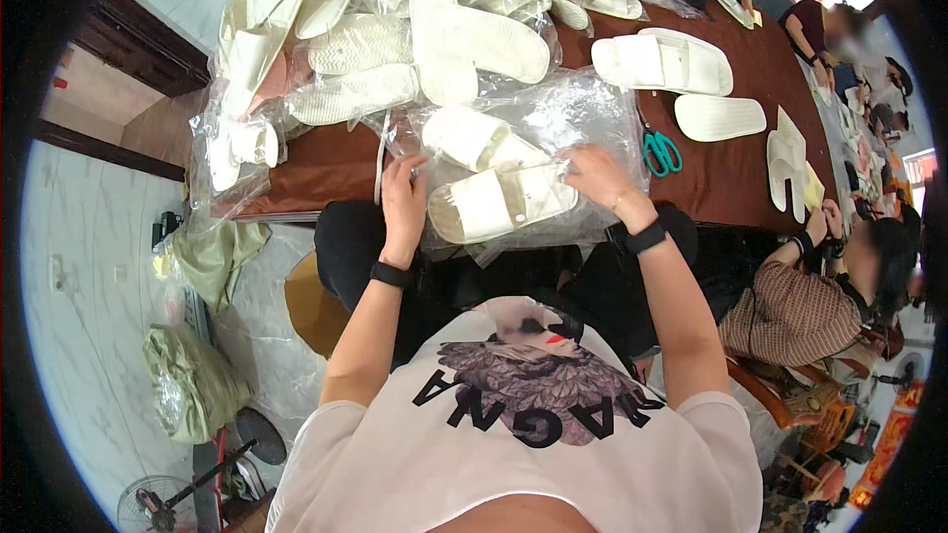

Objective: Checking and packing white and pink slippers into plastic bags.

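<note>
Two white slide slippers lie side by side on a clear plastic bag point(602, 118) in front of me: the far slipper point(459, 138) and the near slipper point(469, 209). My left hand point(403, 202) is at the bag's left edge, its fingers curled in on the plastic. A narrow pale strip beside those fingers is too thin to make out. From the right, my right hand point(604, 180) reaches to the end of the near slipper, thumb and fingers closed at its upper edge. Part of that slipper's end is hidden under the fingers.
Bagged white slippers point(395, 89) are heaped across the back and left of the brown table point(711, 173). Teal-handled scissors point(662, 152) lie right of the bag. Beyond them are another slipper pair point(667, 61) and a loose white sole point(719, 117). A co-worker point(810, 296) sits at the right.
</note>
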Tool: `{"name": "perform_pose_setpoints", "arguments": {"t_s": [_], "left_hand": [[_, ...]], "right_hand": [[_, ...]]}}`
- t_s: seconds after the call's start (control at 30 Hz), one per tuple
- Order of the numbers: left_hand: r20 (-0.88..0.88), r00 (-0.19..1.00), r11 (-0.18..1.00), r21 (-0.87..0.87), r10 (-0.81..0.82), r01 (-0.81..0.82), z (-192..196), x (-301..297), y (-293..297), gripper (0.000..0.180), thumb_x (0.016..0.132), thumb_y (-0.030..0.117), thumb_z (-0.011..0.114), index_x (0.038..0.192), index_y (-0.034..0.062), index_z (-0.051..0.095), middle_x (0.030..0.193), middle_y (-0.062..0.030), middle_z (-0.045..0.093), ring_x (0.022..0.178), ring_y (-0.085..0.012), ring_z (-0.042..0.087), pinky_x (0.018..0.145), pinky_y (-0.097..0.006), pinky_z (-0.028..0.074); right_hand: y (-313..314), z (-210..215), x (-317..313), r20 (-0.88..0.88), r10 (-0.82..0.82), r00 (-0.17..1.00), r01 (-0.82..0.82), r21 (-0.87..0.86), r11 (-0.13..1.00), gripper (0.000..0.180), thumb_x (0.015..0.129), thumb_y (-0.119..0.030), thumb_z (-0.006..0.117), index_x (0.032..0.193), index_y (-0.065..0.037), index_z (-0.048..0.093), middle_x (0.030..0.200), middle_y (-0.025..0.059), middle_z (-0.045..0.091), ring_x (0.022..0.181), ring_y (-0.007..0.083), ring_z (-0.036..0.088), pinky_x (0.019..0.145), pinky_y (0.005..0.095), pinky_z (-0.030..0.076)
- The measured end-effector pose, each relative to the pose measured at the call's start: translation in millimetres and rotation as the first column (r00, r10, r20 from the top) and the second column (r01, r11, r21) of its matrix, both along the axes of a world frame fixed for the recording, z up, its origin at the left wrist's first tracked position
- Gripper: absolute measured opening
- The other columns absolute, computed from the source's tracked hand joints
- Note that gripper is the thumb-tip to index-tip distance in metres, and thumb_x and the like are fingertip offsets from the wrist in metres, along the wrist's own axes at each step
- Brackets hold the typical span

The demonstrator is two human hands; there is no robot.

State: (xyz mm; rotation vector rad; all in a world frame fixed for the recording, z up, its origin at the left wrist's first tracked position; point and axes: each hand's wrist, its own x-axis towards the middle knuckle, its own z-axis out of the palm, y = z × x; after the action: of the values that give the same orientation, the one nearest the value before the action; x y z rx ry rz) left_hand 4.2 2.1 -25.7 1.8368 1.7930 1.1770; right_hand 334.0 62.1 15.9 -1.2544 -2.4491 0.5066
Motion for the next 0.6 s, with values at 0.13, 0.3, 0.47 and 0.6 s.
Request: {"name": "perform_pose_setpoints", "arguments": {"t_s": [0.13,0.3,0.47,0.6], "left_hand": [[0.107,0.994,0.983,-0.174,-0.039,0.058,0,8,2,0.027,0.088,0.004,0.055,0.114,0.0021,0.061,0.113,-0.0183,0.063,0.11,-0.0353,0.055,0.093,-0.042,0.044],[0.167,0.986,0.991,-0.137,0.016,0.007,-2,9,3,0.027,0.094,0.006,0.05,0.119,0.0015,0.059,0.109,-0.0202,0.064,0.103,-0.037,0.06,0.088,-0.04,0.048],[-0.075,0.986,0.988,-0.047,-0.152,0.148,-1,-4,-4,0.029,0.088,0.005,0.054,0.116,0.004,0.059,0.115,-0.0181,0.062,0.109,-0.0316,0.058,0.089,-0.042,0.046],[-0.679,0.704,0.96,-0.004,-0.207,0.279,24,12,-9,0.031,0.079,0.007,0.06,0.11,0.0097,0.06,0.108,-0.0131,0.061,0.106,-0.0275,0.057,0.086,-0.042,0.044]], "right_hand": [[20,-13,-22,0.174,0.056,0.983,-0.03,-0.15,0.988,0.042,0.077,-0.026,0.072,0.109,0.001,0.063,0.098,0.0218,0.066,0.095,0.0368,0.062,0.085,0.0393,0.048],[15,-23,-19,-0.333,-0.163,0.929,-0.127,-0.699,0.703,0.051,0.08,-0.02,0.074,0.123,0.001,0.056,0.114,0.0124,0.063,0.105,0.0204,0.058,0.09,0.0299,0.045],[-8,18,16,-0.467,-0.471,0.748,-0.088,-0.773,0.628,0.056,0.081,-0.015,0.074,0.13,0.001,0.051,0.117,0.0094,0.061,0.106,0.0162,0.058,0.09,0.0286,0.046],[-15,14,53,-0.611,-0.674,0.415,-0.073,-0.761,0.644,0.063,0.081,-0.015,0.075,0.131,0.008,0.045,0.114,0.0118,0.062,0.102,0.0165,0.06,0.085,0.027,0.048]]}}
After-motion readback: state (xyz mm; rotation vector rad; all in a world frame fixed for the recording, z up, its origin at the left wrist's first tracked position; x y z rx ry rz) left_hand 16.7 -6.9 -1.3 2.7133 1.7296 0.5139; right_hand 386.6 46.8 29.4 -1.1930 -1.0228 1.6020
